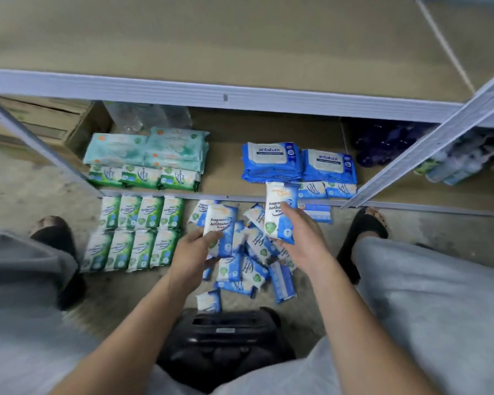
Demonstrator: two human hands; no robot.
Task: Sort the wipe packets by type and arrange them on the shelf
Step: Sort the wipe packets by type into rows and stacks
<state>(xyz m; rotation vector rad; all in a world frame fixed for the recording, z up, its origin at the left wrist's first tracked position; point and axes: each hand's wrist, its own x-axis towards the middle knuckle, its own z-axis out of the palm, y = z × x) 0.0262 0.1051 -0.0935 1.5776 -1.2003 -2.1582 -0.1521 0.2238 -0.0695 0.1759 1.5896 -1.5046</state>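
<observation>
The left hand [193, 252] curls its fingers round a blue packet [220, 223] above the floor pile [248, 269], 6 o'clock. The right hand [303, 238] grips a second packet [280, 212] at the shelf [226, 166] edge, 1 o'clock. Pushed in carelessly, it could knock the blue row [325, 191] askew. Green packets [137, 235] lie at 9 o'clock, and a slanting post [411, 155] crowds 3 o'clock.

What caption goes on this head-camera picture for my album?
Left hand holds a blue packet, right hand a second packet, above the pile before the shelf.
</observation>
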